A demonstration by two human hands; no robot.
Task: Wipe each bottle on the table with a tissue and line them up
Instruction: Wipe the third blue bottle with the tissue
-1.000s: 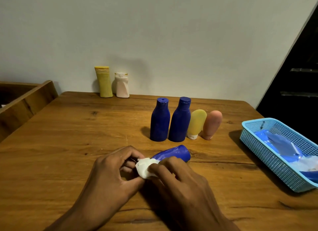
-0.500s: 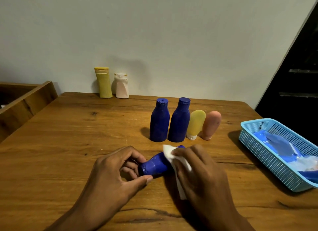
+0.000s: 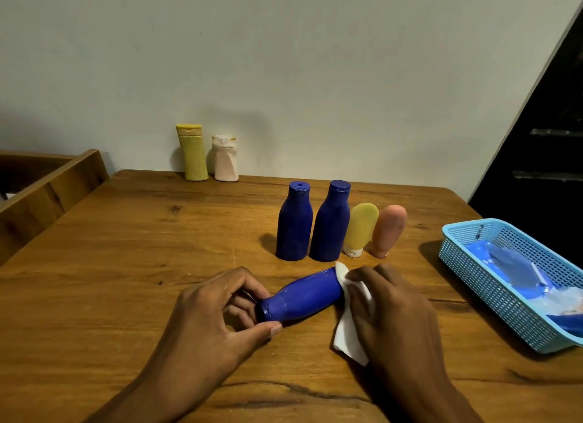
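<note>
While it lies on its side: the blue bottle [image 3: 303, 296] rests on the tabletop [image 3: 126, 265], cap toward the left hand, base toward the right hand.
Bottle shape: smooth dark-blue plastic, rounded body narrowing to a short neck and flat cap.
Tissue [image 3: 350, 334]: thin white sheet, crumpled, pressed against the bottle's base end and trailing down onto the wood.
Left hand [image 3: 217, 315]: palm turned inward, thumb and curled fingers pinching the cap end.
Right hand [image 3: 391, 309]: knuckles up, fingers bent over the tissue, gripping it against the base.
Upright row: two blue bottles [image 3: 312, 224] stand just behind, touching side by side; a yellow tube [image 3: 361, 228] and a peach tube [image 3: 388, 230] stand cap-down to their right.
Back edge: a yellow bottle [image 3: 191, 153] and a pale pink bottle [image 3: 225, 159] stand by the wall.
Tabletop: warm brown wood with visible grain and dark knots.
Right edge: a light-blue mesh plastic basket [image 3: 473, 265] holding blue packaging.
</note>
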